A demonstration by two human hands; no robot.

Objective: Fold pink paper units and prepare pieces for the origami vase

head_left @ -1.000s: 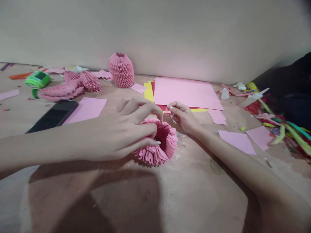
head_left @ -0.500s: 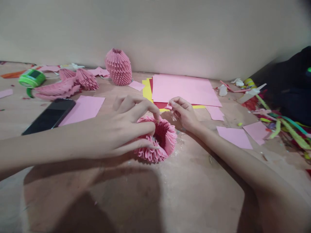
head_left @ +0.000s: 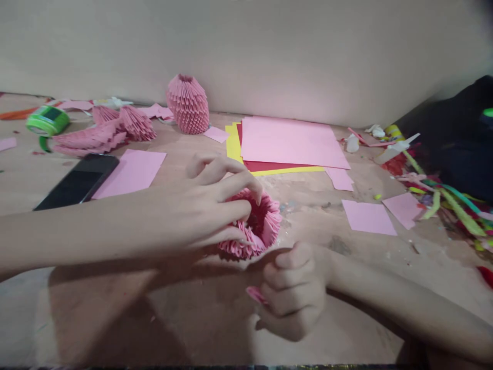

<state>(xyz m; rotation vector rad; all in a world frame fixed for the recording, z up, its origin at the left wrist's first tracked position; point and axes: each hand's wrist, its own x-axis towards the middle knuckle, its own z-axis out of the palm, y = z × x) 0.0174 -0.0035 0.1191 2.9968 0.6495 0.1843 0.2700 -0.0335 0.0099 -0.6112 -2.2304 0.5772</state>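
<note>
Under dim, soft light, I see broad shadows darkening the table (head_left: 362,308) on my side of the pink paper ring (head_left: 272,226), where my right hand (head_left: 295,293) looks slightly blurred.

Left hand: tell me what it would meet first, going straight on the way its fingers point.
Probably the right-hand wall of the pink folded-paper bowl: the left hand reaches over its opening. Depth is unclear, so it might pass above.

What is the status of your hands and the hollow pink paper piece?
Left hand on hollow pink paper piece. Right hand apart, holding small pink fold. Black phone beyond left forearm.
</note>
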